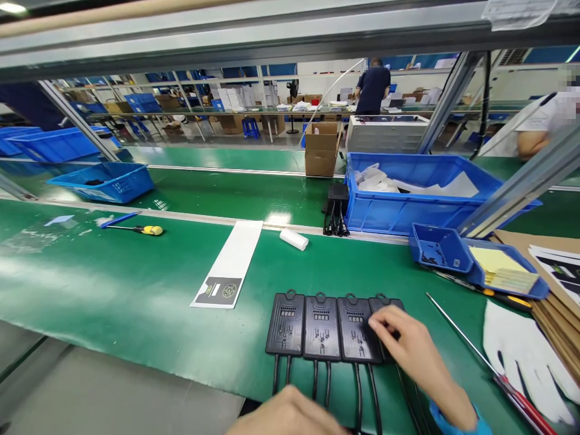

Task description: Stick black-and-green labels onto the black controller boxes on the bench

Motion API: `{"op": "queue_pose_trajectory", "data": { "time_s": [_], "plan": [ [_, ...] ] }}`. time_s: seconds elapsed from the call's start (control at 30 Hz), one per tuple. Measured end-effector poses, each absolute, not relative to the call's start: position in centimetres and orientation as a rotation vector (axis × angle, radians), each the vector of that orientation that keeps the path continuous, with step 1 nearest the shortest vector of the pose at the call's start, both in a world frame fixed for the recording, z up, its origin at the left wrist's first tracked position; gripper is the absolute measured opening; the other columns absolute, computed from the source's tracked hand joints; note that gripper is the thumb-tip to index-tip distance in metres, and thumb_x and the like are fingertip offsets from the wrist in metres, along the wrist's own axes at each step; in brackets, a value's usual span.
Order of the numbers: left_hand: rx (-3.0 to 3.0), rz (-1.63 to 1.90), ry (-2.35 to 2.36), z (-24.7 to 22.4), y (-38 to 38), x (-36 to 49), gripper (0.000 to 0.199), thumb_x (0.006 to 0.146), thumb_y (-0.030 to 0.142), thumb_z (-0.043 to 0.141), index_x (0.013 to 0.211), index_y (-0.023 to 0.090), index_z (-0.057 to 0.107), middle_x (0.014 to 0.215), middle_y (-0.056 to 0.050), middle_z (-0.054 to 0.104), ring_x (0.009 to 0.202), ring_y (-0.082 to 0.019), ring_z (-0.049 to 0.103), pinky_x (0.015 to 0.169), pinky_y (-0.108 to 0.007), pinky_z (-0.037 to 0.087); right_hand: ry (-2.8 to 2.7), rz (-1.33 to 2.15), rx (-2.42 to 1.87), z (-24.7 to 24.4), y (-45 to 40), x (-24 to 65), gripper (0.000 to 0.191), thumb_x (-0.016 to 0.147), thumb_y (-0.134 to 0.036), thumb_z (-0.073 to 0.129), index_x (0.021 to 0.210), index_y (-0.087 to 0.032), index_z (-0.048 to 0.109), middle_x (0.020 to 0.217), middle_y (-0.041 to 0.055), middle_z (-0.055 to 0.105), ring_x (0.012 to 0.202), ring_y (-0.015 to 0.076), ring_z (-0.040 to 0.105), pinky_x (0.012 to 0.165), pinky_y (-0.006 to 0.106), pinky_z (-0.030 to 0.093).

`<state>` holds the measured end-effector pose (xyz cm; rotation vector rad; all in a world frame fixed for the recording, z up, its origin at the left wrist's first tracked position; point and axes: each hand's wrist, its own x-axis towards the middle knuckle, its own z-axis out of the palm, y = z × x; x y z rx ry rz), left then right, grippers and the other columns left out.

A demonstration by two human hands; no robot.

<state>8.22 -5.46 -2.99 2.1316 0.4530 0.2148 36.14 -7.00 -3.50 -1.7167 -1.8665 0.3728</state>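
Note:
Several flat black boxes with small digital displays stand side by side in a row, among them the leftmost box [285, 323], a middle box [321, 326] and another box [356, 317]. The rightmost box [385, 302] is partly covered by my right hand [412, 344]. Its thumb and fingertips come together over the border of the last two boxes; what they pinch, if anything, is hidden. Black cables [315, 380] run from the boxes toward me. Low in the view is my left hand [290, 417], back side up near the cables, its fingers out of sight.
A printed white sleeve [244, 248] and a white roll [294, 239] lie beyond the boxes. To the right are a long screwdriver [480, 350], a white glove [521, 356] and small blue trays [439, 248]. A large blue bin [403, 211] and black adapters [336, 202] stand behind.

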Motion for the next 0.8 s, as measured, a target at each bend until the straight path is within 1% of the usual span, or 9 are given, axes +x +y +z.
{"op": "queue_pose_trajectory", "data": {
  "time_s": [0.13, 0.2, 0.33, 0.43, 0.53, 0.6, 0.63, 0.73, 0.8],
  "plan": [
    [2.392, 0.313, 0.741, -2.7, -4.4, 7.4, 0.060, 0.087, 0.056, 0.059, 0.141, 0.033, 0.047, 0.151, -0.009, 0.040, 0.140, -0.037, 0.034, 0.111, -0.063, 0.032, -1.800, 0.223, -1.982, -4.6, -3.8, 38.2, 0.026, 0.088, -0.039, 0.058, 0.097, -0.020, 0.072, 0.092, 0.0101, 0.067, 0.089, 0.0294, 0.061, 0.078, 0.044, 0.051],
    [2.473, 0.226, 0.800, -3.3, -4.0, 7.4, 0.062, 0.087, 0.053, 0.061, 0.142, 0.029, 0.046, 0.154, -0.013, 0.034, 0.142, -0.038, 0.027, 0.109, -0.068, 0.030, -1.840, 0.296, -2.010, -5.0, -2.7, 38.5, 0.021, 0.085, -0.038, 0.061, 0.090, -0.022, 0.074, 0.090, 0.0086, 0.068, 0.086, 0.0290, 0.061, 0.077, 0.044, 0.050],
    [2.503, 0.284, 0.781, -4.7, -4.1, 7.1, 0.058, 0.089, 0.043, 0.063, 0.141, 0.026, 0.045, 0.156, -0.015, 0.030, 0.144, -0.037, 0.022, 0.108, -0.065, 0.034, -1.879, 0.403, -1.978, -4.9, -1.7, 38.7, 0.026, 0.088, -0.033, 0.050, 0.075, -0.025, 0.072, 0.085, 0.0040, 0.072, 0.084, 0.0232, 0.065, 0.075, 0.035, 0.050],
    [2.478, 0.442, 0.696, -4.8, -4.4, 6.6, 0.047, 0.094, 0.036, 0.057, 0.138, 0.024, 0.047, 0.147, -0.014, 0.045, 0.140, -0.031, 0.037, 0.112, -0.057, 0.036, -1.820, 0.392, -2.020, -4.5, -0.8, 39.5, 0.032, 0.090, -0.033, 0.041, 0.081, -0.024, 0.070, 0.088, 0.0042, 0.074, 0.084, 0.0219, 0.068, 0.075, 0.032, 0.049],
    [2.413, 0.525, 0.684, -4.1, -4.2, 6.1, 0.015, 0.096, 0.027, 0.053, 0.106, 0.025, 0.064, 0.119, -0.005, 0.066, 0.121, -0.020, 0.057, 0.116, -0.045, 0.034, -1.722, 0.331, -2.092, -4.3, 0.1, 40.6, 0.040, 0.092, -0.042, 0.034, 0.075, -0.023, 0.065, 0.074, 0.0064, 0.072, 0.070, 0.0249, 0.068, 0.064, 0.034, 0.048],
    [2.375, 0.577, 0.880, -3.6, -3.2, 5.4, 0.017, 0.095, 0.024, 0.051, 0.082, 0.023, 0.062, 0.106, -0.002, 0.067, 0.108, -0.016, 0.063, 0.110, -0.035, 0.042, -1.695, 0.293, -2.086, -4.4, 0.4, 41.2, 0.042, 0.090, -0.047, 0.032, 0.075, -0.022, 0.063, 0.072, 0.0091, 0.071, 0.067, 0.0272, 0.067, 0.061, 0.036, 0.047],
    [2.358, 0.602, 1.035, -3.4, -2.4, 4.8, 0.019, 0.094, 0.023, 0.050, 0.078, 0.022, 0.060, 0.104, -0.002, 0.066, 0.104, -0.015, 0.063, 0.104, -0.031, 0.046, -1.707, 0.226, -2.065, -4.6, 0.4, 41.5, 0.042, 0.088, -0.047, 0.032, 0.082, -0.021, 0.064, 0.079, 0.0119, 0.071, 0.073, 0.0292, 0.068, 0.063, 0.038, 0.048],
    [2.274, 0.634, 1.544, -3.1, 1.4, 1.9, 0.017, 0.091, 0.016, 0.043, 0.095, 0.021, 0.058, 0.110, -0.008, 0.062, 0.105, -0.019, 0.061, 0.093, -0.032, 0.051, -1.762, -0.058, -1.993, -5.2, -0.3, 42.1, 0.046, 0.086, -0.045, 0.034, 0.110, -0.016, 0.061, 0.102, 0.0171, 0.069, 0.091, 0.0342, 0.065, 0.073, 0.044, 0.048],
    [2.172, 0.653, 1.832, -2.9, 4.4, -0.5, 0.024, 0.091, 0.018, 0.040, 0.110, 0.016, 0.054, 0.115, -0.016, 0.059, 0.111, -0.027, 0.057, 0.097, -0.044, 0.047, -1.775, -0.115, -1.945, -5.4, -1.2, 42.3, 0.043, 0.089, -0.045, 0.034, 0.111, -0.019, 0.060, 0.089, 0.0118, 0.071, 0.083, 0.0316, 0.066, 0.073, 0.044, 0.048]
  ]
}}
